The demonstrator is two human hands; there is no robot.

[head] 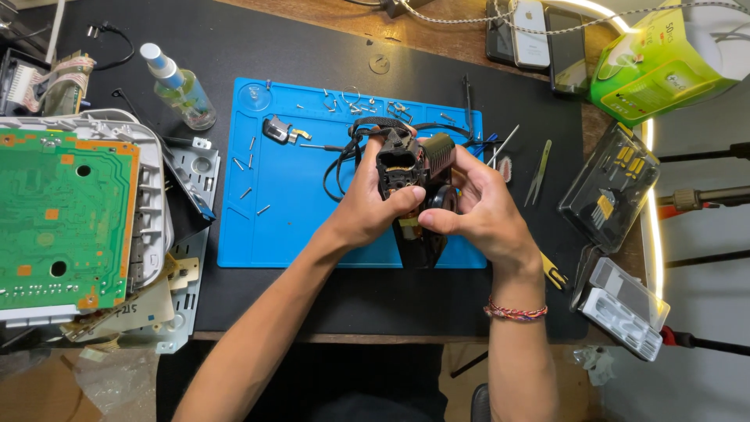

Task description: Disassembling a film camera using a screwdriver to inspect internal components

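Left hand (pixel 367 205) is wrapped around the black gadget (pixel 408 187) at the centre of the frame, fingers curled tight on its left side, thumb pressed across the front. The right hand (pixel 478 209) closes in from the other side, fingers bent, thumb and forefinger pinched on the gadget's lower right edge. Both hands hold it up just above the blue mat (pixel 266 227), with a black cable (pixel 348 152) trailing off its top left onto the mat.

Sweeping from the far left: a green circuit board (pixel 62 219) sits in a white casing (pixel 152 203), filling the left edge. Just right of it, upper left, a clear spray bottle (pixel 180 86) lies tilted. Small screws (pixel 250 168) are scattered over the mat's left half. Right of the hands, tweezers (pixel 539 172) lie on the dark desk pad (pixel 312 297). Further right, a black tool case (pixel 609 187) stands open, and a green box (pixel 664 59) is in the upper right corner. A woven bracelet (pixel 514 312) circles the right wrist.
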